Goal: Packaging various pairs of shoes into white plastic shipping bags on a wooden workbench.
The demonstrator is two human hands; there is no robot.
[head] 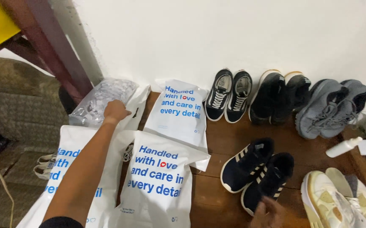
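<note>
Left hand (116, 111), at the end of our outstretched arm, rests on a crumpled clear plastic bag (102, 101) lying against the white wall (216, 38); its fingers curl loosely onto the plastic, though we cannot tell whether they have closed on a fold or merely touch it. Right hand (269, 212), partly cut off by the lower edge of the view, sits at the heel of a dark navy sneaker with pale stripes (267, 181), fingers bent toward it; whether they grip the shoe we cannot tell. Taking the wall as our landmark: directly against it stand a black-and-white laced pair (228, 95), a black pair (279, 96) and a grey knit pair (332, 107), all unbagged. One white printed mailer bag (178, 113) lies just off the wall beside the clear bag, and two more (157, 179) (71, 169) lie farther from it, nearer us; each looks filled and flat. Farthest from the wall, to our right, lie cream-coloured sneakers (339, 202) and a small white bottle (344, 147) on the wooden floor (216, 143). We judge the bagging roughly under way: three bags appear packed, while five pairs remain loose.
</note>
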